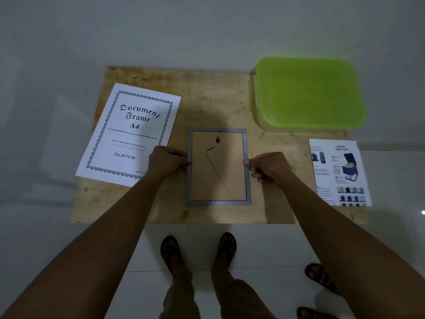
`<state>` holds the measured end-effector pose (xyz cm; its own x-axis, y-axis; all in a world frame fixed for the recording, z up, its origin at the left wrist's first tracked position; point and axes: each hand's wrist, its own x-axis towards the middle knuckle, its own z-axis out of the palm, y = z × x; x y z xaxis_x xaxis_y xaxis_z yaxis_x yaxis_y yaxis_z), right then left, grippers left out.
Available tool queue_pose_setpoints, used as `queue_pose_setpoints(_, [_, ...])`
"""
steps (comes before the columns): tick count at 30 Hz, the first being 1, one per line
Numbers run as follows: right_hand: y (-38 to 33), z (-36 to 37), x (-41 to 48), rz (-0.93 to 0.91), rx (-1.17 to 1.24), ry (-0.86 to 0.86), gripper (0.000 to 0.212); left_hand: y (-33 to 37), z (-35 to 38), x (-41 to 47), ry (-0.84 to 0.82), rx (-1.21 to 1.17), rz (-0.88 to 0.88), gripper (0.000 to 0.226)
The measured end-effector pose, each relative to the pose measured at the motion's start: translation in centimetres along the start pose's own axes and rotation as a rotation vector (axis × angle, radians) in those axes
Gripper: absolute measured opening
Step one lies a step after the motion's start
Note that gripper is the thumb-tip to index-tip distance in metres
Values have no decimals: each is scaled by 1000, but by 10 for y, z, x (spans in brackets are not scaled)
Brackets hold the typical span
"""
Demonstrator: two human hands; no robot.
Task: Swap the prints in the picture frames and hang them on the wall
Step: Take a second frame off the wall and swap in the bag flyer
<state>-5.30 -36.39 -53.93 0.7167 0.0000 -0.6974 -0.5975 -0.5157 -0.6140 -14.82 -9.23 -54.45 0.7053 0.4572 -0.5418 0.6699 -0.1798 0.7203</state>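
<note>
The A4 print (pixel 128 134) lies at the board's (pixel 207 100) left. My left hand (pixel 166 162) and right hand (pixel 269 168) pinch opposite edges of the face-down grey frame (pixel 218 166) at the centre. The shoe-bag print (pixel 340 171) lies at the right.

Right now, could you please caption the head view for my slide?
The left hand and right hand grip a grey picture frame, backing up, between a white A4 print and a shoe-bag leaflet.

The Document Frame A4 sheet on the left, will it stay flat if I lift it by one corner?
Probably not: the Document Frame A4 sheet looks like thin paper lying flat on the wooden board, so it should droop. Likely very light, and may slide when pushed.
</note>
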Motion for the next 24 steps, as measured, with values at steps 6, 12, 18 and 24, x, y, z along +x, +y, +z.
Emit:
queue_pose_setpoints(6, [8,2,6,-185,-209,74,32,9,1,8,-4,78,-31,28])
queue_pose_setpoints(12, [14,15,7,-291,-430,203,33,16,13,7,96,213,-41,30])
queue_pose_setpoints(18, [15,9,2,-269,-316,85,33,11,9,3,70,156,-45,36])
queue_pose_setpoints(24, [2,-5,4,-85,-102,-108,18,11,5,-1,56,110,-19,35])
